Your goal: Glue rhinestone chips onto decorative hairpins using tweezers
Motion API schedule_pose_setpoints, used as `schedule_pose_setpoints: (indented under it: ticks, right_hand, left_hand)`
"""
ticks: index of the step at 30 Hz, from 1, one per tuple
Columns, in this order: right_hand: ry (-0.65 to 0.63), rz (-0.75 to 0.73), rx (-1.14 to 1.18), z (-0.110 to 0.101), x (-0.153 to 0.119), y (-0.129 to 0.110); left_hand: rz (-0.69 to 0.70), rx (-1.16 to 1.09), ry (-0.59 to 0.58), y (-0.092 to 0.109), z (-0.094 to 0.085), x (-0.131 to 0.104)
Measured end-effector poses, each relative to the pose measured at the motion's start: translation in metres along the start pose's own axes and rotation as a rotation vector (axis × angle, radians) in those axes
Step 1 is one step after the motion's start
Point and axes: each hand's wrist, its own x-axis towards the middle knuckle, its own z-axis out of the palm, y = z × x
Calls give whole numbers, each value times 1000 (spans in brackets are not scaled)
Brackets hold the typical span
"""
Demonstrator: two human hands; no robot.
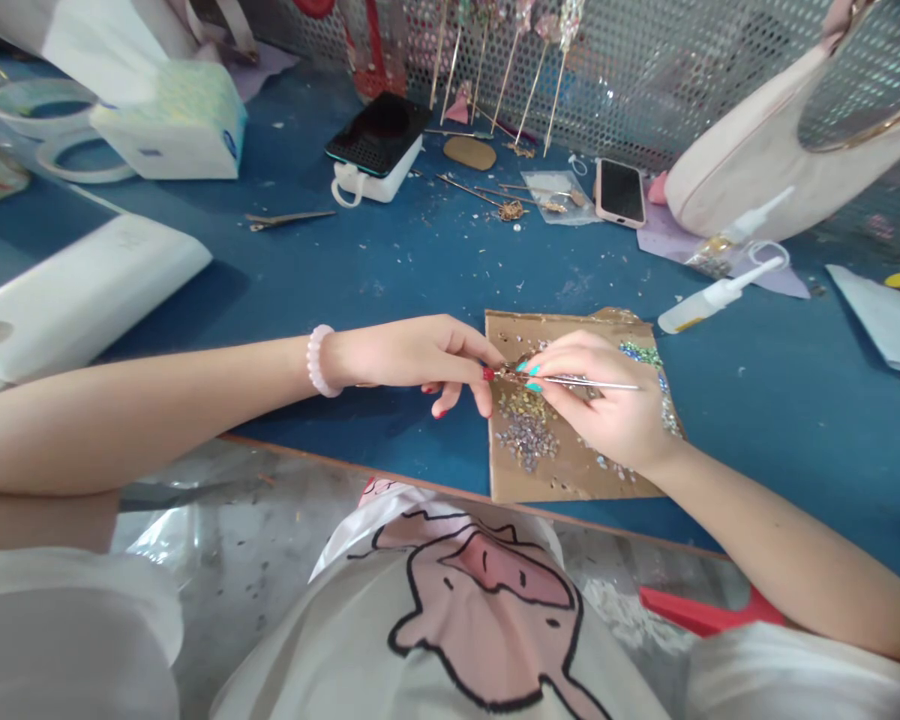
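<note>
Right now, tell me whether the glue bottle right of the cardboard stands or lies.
Lying: the glue bottle rests sideways on the blue table.

Matt brown cardboard sheet point(570, 470) strewn with glittering sequins point(526, 435); thin, shiny tweezers point(592, 382), probably metal, above the matt blue tabletop point(780, 400).

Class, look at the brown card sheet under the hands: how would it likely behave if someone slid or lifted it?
The card looks thin and flat, so it would probably slide easily on the blue table and bend if lifted by one edge. The loose sequins on it would likely scatter or slip off if it tilts.
</note>
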Motion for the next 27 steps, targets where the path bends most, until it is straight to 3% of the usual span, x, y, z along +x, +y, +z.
schedule_pose_setpoints:
  ticks: [27]
  right_hand:
    - [-26, -65, -25, -3, 2, -1]
  left_hand:
    - [-13, -90, 5, -1, -1, 1]
